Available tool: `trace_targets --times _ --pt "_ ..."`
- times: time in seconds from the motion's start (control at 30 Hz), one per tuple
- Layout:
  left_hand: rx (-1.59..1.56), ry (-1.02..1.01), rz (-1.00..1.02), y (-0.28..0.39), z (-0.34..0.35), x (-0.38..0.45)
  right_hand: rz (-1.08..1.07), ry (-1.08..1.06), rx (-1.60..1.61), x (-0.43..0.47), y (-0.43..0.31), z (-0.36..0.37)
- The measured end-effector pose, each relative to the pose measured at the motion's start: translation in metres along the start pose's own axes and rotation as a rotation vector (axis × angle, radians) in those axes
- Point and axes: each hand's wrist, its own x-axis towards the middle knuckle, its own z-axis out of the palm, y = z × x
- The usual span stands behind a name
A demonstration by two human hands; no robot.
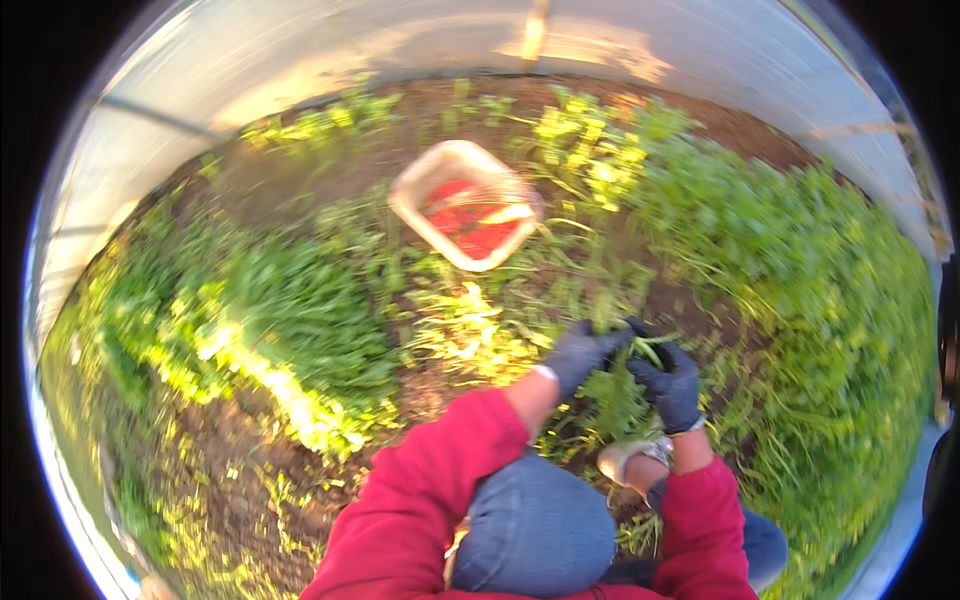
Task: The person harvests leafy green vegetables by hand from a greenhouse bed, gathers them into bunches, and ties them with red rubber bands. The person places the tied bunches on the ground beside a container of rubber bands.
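Both my hands wear dark gloves and meet low in front of me, right of the picture's middle. My left hand [583, 355] has its fingers closed around the stems of a leafy green plant [616, 401]. Just beside it, my right hand [670, 382] curls at the same stems, thumb and fingers near a pale green stalk. The leaves hang down between the two hands, above my shoe. Farther ahead, a pale plastic tub [481, 262] rests on the ground with something red inside; motion blur hides what it is.
Dense green plants [810, 277] grow on the right, and a thick green patch [307, 322] stands on the left. Bare soil [255, 457] shows at the lower left. Translucent sheeting [420, 45] walls the far side. My bent knee [536, 525] is close below the hands.
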Motion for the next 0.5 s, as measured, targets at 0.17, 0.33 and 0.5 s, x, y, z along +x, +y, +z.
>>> trace_targets --times 0.17,0.33,0.5 --pt "-0.055 -0.113 0.041 0.001 -0.006 0.005 0.230 -0.007 -0.013 0.025 -0.032 0.021" --pt "0.108 -0.121 0.034 0.022 -0.004 -0.016 0.067 -0.174 -0.018 0.026 -0.025 0.001" --pt "0.103 -0.165 -0.013 0.031 0.003 -0.025 -0.035 0.050 -0.179 0.053 0.008 -0.027"
